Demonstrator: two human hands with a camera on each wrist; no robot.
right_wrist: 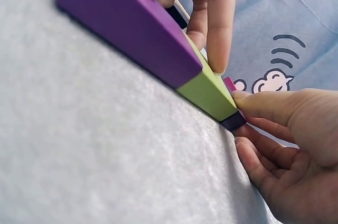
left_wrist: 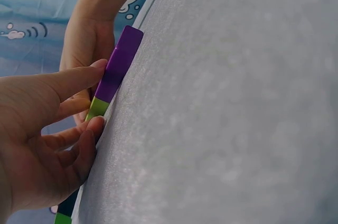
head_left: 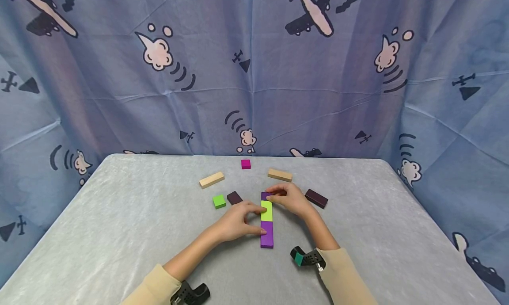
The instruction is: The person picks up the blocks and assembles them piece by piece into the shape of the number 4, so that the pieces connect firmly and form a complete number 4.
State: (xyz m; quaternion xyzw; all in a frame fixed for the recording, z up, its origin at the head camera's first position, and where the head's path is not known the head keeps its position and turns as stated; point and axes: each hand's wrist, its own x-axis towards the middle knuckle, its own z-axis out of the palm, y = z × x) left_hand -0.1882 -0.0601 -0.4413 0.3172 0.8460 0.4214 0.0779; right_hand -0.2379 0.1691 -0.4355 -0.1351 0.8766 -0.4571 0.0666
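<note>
Three blocks lie end to end in a row on the table: a long purple block (head_left: pixel 267 239) nearest, a lime block (head_left: pixel 267 212) in the middle, a dark purple block (head_left: pixel 264 195) farthest. My left hand (head_left: pixel 235 222) is at the row's left side, its thumb touching the long purple block and a fingertip on the lime one. In the left wrist view its fingers (left_wrist: pixel 79 78) look fairly straight. At the far end my right hand (head_left: pixel 292 200) pinches the dark purple block between thumb and fingers. That block is partly hidden by the fingers in the right wrist view.
Left of the row lie a green block (head_left: pixel 219 201) and a dark brown block (head_left: pixel 234 197). Another dark brown block (head_left: pixel 316 198) is to the right. Farther back are two pale wooden blocks (head_left: pixel 212 180) and a magenta block (head_left: pixel 245 164). A patterned curtain (head_left: pixel 254 75) hangs behind the table.
</note>
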